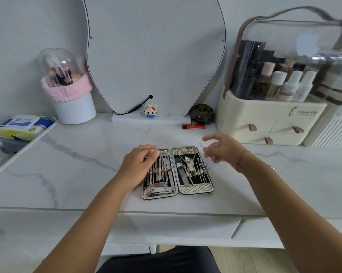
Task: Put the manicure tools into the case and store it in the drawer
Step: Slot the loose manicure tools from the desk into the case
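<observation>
On the head camera, I judge the loading step is nearly done. The case (193, 188) lies open flat on the counter (67, 174), near and central, most loops filled. My left hand (140, 164) rests bent-fingered on its left half; whether it pinches anything I cannot tell. My right hand (223, 148) pinches a thin pick (201, 145) just beyond the case's far right corner. Next it needs threading into a free loop on the right half. The pick is a hair-fine steel wire, the tools are slim polished metal, the lining is a glinting woven pattern over black, and the counter is glossy marble-look.
</observation>
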A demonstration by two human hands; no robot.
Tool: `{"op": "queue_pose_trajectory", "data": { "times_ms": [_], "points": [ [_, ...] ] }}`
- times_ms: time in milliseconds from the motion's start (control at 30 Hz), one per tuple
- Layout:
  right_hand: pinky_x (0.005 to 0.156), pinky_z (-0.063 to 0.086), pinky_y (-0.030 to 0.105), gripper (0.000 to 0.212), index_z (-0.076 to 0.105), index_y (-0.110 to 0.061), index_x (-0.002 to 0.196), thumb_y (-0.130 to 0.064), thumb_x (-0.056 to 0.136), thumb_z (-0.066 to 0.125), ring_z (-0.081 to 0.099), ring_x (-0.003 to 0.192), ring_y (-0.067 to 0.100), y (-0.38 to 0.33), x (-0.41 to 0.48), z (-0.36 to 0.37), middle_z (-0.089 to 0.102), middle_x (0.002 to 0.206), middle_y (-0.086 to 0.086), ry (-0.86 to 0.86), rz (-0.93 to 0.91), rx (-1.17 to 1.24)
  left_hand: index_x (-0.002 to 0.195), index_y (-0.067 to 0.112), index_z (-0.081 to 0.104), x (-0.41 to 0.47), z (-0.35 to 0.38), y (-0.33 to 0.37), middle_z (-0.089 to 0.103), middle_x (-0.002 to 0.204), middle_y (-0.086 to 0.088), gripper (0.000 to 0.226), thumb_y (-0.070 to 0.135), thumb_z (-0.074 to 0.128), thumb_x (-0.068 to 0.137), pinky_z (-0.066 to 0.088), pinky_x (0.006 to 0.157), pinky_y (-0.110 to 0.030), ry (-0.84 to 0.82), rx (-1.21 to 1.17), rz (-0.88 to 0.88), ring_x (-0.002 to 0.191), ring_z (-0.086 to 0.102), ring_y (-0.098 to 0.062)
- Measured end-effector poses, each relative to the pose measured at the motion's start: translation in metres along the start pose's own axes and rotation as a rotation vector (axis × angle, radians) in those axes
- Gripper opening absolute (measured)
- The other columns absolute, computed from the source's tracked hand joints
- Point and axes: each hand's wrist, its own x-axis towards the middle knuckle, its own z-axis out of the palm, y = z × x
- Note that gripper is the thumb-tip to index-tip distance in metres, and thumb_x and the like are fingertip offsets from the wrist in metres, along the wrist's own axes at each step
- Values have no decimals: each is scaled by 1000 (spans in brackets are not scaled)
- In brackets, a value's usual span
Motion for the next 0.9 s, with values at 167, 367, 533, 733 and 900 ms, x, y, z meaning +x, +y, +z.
{"op": "queue_pose_trajectory", "data": {
  "times_ms": [167,367,533,733,900],
  "points": [
    [54,57,24,28,59,-8,113,1,86,60,59,49,10,0,2,12,63,65,14,-18,30,43,112,21,66,-1,0,1,50,128,19,48,53,35,93,30,99,-25,2,0,5,117,44,-4],
    [49,52,19,15,65,-5,100,-1,86,62,57,48,10,0,0,17,65,65,11,30,-16,-28,104,19,68,0,0,-1,51,129,18,51,56,35,91,32,100,-28,5,-4,-2,118,45,-6],
    [45,41,10,12,66,-10,95,-5,86,63,50,41,3,2,1,20,68,65,5,92,-60,-99,104,19,68,0,0,-1,51,127,19,53,58,34,90,32,101,-29,7,-17,-1,119,45,-6],
    [47,43,12,12,65,-9,97,-9,85,64,50,44,7,3,5,20,70,67,4,144,-43,-117,106,21,68,0,0,-1,50,126,21,51,57,35,90,32,102,-30,11,-16,-4,119,44,-5],
    [46,43,11,10,65,-5,94,-8,84,66,51,41,-1,2,4,22,68,67,4,130,-33,-117,106,20,68,0,0,-1,51,127,20,55,59,34,89,32,103,-31,10,-21,-4,118,45,-5]
  ]
}}
